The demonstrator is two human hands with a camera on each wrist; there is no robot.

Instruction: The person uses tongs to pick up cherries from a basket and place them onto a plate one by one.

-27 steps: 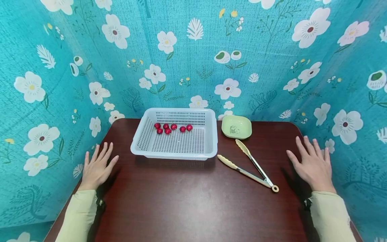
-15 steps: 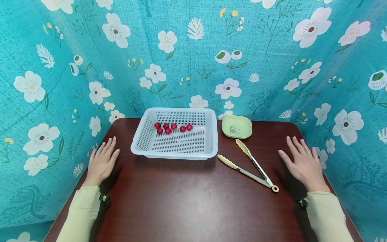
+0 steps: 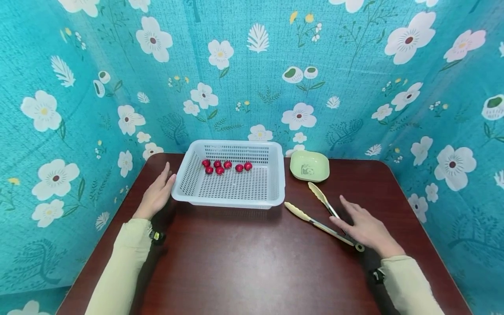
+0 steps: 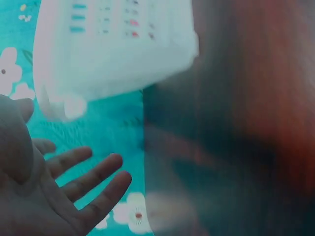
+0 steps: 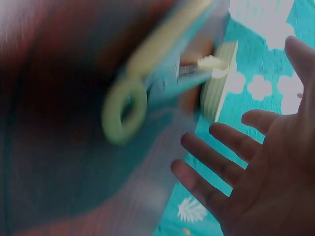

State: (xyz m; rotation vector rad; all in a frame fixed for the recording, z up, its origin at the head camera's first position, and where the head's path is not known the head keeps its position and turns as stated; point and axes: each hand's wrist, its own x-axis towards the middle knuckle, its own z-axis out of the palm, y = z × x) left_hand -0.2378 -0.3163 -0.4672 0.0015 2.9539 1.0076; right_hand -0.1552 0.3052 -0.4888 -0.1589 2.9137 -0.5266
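Head view: Above a dark worktop, the left hand opens just beside a pale basket of small red fruits; the right hand hovers over splayed tongs near a green dish. Left wrist view: Fingers spread, holding nothing; the basket looks light, stiff, best gripped by its rim. Right wrist view: Fingers wide, empty; the tongs seem springy, best held mid-arm.

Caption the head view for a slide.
Left hand beside a pale blue perforated plastic basket holding round red fruits, right hand near silver metal tongs with yellowish tips.
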